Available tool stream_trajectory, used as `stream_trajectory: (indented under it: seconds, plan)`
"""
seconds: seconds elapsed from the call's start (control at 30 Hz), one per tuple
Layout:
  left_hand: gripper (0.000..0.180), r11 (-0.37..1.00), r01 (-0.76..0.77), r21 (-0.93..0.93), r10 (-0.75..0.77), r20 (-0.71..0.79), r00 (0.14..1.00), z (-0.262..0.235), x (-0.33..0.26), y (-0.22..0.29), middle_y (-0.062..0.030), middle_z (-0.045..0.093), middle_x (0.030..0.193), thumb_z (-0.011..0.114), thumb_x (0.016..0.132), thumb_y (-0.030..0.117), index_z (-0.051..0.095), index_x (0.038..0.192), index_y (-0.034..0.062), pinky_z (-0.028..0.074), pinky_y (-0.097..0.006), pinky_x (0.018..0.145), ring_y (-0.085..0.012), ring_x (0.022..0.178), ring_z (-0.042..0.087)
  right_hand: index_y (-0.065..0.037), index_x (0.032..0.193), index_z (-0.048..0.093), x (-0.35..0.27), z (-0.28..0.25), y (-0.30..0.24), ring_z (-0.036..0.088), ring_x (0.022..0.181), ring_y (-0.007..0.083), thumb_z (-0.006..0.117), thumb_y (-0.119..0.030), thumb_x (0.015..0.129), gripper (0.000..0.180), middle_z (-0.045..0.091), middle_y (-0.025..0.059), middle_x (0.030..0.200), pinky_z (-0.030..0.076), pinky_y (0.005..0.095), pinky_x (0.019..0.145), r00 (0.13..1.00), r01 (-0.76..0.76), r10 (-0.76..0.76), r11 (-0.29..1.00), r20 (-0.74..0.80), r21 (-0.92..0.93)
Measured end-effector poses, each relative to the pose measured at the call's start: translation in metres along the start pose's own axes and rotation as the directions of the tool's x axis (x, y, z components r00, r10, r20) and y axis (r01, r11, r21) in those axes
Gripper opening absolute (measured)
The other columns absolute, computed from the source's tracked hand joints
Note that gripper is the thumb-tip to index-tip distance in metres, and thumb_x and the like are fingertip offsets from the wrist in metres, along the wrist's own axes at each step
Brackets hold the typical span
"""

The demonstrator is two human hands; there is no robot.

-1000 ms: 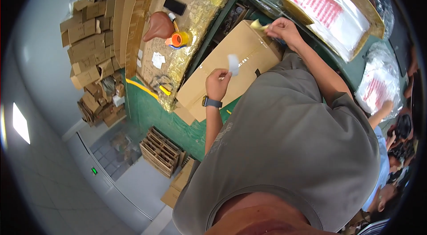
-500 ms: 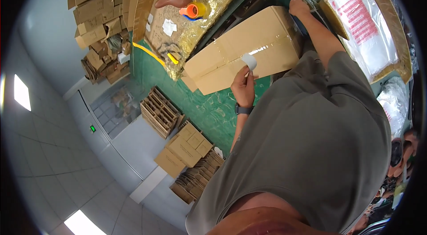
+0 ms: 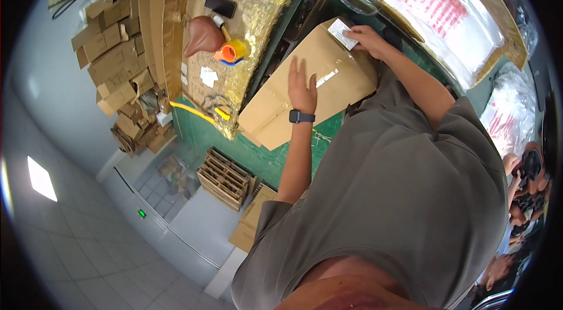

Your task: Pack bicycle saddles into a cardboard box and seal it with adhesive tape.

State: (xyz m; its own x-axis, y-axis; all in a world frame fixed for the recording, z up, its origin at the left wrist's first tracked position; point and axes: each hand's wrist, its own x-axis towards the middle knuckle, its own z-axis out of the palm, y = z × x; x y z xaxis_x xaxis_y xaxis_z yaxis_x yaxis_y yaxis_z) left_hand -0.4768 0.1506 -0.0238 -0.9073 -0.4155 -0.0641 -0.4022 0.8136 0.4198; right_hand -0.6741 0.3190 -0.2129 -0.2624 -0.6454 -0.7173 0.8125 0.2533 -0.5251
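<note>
A closed cardboard box with clear tape along its top stands in front of me. My left hand, with a dark watch at the wrist, is on or just above the box top, fingers stretched out and holding nothing. At the box's far right end my right hand has its fingers on a white printed label. This label is over the box's end edge; whether it sticks to the cardboard I cannot tell.
To the left is a workbench with a brown saddle-shaped piece, an orange-yellow tape roll and a phone. An open carton with white plastic bags stands right. Flattened cartons and wooden pallets are farther off.
A curled white piece has left my left hand, which now spreads over the box farther left. My right hand has come back from beyond the box's end to the white label.
</note>
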Motion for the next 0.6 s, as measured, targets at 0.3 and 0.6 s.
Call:
stream_trajectory:
  seconds: [0.3, 0.6]
  plan:
    - [0.077, 0.965, 0.259, -0.035, -0.25, 0.165, 0.954, 0.056, -0.085, -0.093, -0.0284, 0.048, 0.164, 0.082, 0.095, 0.019, 0.046, 0.16, 0.0005, 0.039, -0.05, 0.126, -0.0462, 0.152, 0.045, -0.002, 0.119, 0.081, 0.091, -0.028, 0.066, 0.077, 0.105, 0.0269, 0.074, -0.06, 0.099, 0.062, 0.082, 0.0168, 0.111, 0.058, 0.0398, 0.092, 0.975, -0.063, -0.098, 0.742, -0.201, -0.668]
    - [0.067, 0.311, 0.927, -0.211, -0.911, -0.346, 0.227, 0.08, -0.216, -0.368, -0.0375, 0.067, 0.125, 0.058, 0.109, 0.051, 0.059, 0.123, -0.0147, 0.052, -0.057, 0.095, -0.0495, 0.112, 0.066, -0.004, 0.162, 0.051, 0.2, 0.027, 0.092, 0.045, 0.156, 0.0375, 0.048, -0.07, 0.107, 0.085, 0.048, 0.0232, 0.168, 0.03, 0.0435, 0.131, 0.89, 0.064, -0.27, 0.871, -0.367, -0.486]
